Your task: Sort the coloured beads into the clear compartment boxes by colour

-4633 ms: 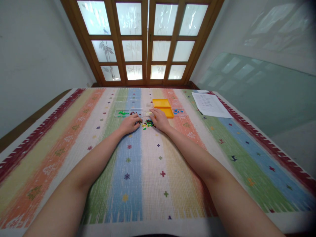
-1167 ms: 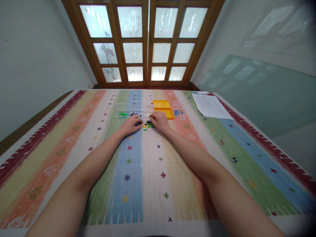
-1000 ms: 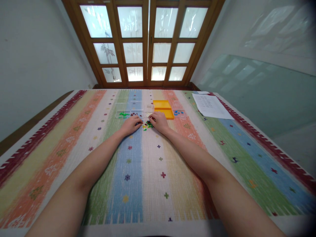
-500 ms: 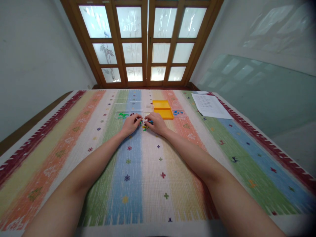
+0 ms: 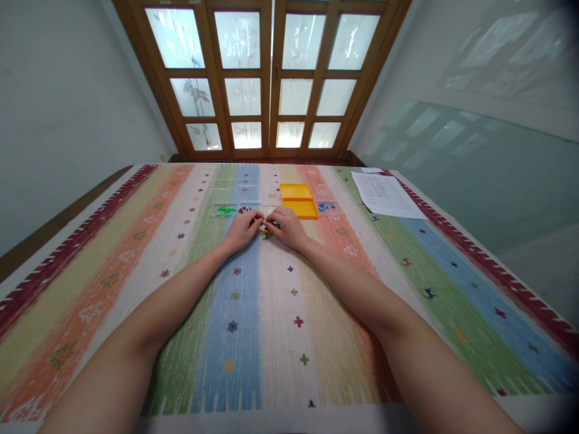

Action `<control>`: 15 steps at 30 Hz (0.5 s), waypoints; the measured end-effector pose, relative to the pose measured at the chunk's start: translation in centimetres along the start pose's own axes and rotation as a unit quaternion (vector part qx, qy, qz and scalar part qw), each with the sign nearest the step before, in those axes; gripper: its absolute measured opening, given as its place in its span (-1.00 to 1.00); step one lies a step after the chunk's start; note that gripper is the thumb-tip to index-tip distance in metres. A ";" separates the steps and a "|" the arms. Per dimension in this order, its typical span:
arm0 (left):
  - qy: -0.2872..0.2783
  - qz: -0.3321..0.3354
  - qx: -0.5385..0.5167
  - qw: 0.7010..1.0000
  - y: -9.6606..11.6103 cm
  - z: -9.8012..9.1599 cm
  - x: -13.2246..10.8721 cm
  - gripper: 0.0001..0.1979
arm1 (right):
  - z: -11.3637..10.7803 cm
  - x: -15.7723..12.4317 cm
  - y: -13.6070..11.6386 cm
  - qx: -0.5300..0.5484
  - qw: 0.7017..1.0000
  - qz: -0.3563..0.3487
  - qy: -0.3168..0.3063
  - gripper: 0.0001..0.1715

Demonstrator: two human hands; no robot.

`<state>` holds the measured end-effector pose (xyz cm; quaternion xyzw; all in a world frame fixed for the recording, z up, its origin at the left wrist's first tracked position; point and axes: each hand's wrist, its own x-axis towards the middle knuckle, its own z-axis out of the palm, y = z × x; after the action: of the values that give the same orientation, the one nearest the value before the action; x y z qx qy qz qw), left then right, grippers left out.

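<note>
My left hand (image 5: 243,231) is at the table's middle, thumb and fingers pinched together. Whatever is in the pinch is too small to make out. Right beside it, my right hand (image 5: 286,226) is also closed in a pinch, its fingertips nearly meeting the left ones. Below and between the hands lies a pile of small mixed-colour pieces (image 5: 265,234), yellow, green, blue and dark, partly covered by the right hand. Just beyond the left hand sit small green pieces (image 5: 226,210) and dark red pieces (image 5: 245,210) in clear compartments.
An open yellow box (image 5: 299,208) stands behind the right hand. To its right, blue pieces (image 5: 326,207) lie in a clear box. A printed paper sheet (image 5: 384,194) rests at the far right of the striped tablecloth (image 5: 280,337). Wooden glazed doors (image 5: 271,78) stand behind the table.
My left hand has shifted slightly right, and its fingertips have come closer to those of my right hand. The right hand stays almost in place.
</note>
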<state>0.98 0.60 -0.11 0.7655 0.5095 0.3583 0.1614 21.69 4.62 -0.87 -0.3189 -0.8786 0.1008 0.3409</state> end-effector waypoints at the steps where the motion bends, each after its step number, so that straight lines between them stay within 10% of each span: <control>1: 0.001 0.002 -0.004 1.000 0.0 0.1 0.0 -0.80 | 0.0 0.0 0.0 0.002 1.000 0.005 -0.002 -0.75; 15: -0.041 0.051 0.073 0.995 -2.1 -0.6 -0.2 -0.84 | -1.9 1.2 2.0 -0.068 0.992 0.104 0.033 -0.88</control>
<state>-0.93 1.28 -1.07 0.8147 0.4871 0.2959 0.1072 23.23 6.88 0.39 -0.4343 -0.8338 0.0654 0.3345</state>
